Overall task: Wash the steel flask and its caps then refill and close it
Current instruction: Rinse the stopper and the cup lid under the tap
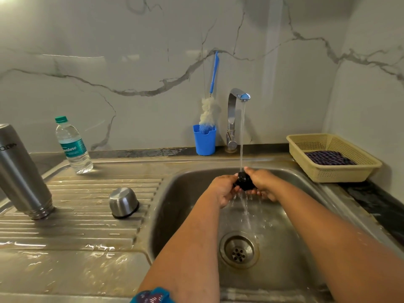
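Both hands, left hand [223,189] and right hand [263,184], pinch the black inner cap [245,181] between them so the tap stream [242,136] above rinses it.

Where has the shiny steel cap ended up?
The steel cap sits upside down on the ribbed drainboard, left of the sink, between the upturned flask and the basin.

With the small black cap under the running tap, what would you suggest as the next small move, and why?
Probably turn the small black inner cap between both hands, left and right, so the stream from the chrome tap reaches its other faces; water hits only its top.
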The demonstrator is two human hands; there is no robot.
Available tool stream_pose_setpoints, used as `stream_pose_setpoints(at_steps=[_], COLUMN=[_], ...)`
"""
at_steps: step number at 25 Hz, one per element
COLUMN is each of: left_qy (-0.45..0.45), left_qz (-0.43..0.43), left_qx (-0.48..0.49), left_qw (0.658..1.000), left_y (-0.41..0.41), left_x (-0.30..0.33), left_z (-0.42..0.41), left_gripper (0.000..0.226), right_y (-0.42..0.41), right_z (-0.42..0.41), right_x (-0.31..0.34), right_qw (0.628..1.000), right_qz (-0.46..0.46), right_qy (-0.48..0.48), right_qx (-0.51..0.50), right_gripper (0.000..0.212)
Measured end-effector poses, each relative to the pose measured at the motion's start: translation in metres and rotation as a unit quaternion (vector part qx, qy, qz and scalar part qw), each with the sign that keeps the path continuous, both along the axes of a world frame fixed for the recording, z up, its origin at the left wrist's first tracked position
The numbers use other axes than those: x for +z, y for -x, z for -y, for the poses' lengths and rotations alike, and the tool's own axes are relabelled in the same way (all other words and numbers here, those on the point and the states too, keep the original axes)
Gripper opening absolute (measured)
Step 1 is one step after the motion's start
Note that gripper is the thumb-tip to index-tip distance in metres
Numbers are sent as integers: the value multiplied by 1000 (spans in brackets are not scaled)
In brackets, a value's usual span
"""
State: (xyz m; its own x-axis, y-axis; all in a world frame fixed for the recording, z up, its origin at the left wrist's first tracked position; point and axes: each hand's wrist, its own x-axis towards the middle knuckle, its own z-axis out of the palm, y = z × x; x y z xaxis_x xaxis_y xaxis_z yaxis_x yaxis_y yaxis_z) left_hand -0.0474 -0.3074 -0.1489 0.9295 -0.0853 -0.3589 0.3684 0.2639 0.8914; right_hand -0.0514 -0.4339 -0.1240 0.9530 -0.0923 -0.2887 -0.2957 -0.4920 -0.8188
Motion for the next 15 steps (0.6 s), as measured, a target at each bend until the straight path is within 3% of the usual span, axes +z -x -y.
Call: stream_pose_setpoints(at_steps=[7, 9, 12, 15], left_qy=[-3, 28, 27, 35], left_qz=[-23, -32, -38, -45], left_qx=[29, 39, -14, -64], left_qw=[999, 998, 999, 996], left_y=[-4, 1, 3, 2], left_x=[-1, 5, 7, 3], left_z=[5, 6, 7, 5], left_gripper=[23, 37, 36, 27], right_y=[-3, 0, 2, 2], right_z=[22, 29, 30, 30], right_x=[2, 6, 8, 8], right_qw=[987, 985, 990, 994], right_qz=[-15, 9, 57, 54], right_qy=[-114, -131, -87, -78], right_qx=[108, 108, 91, 62], right_gripper=[31, 40, 49, 33])
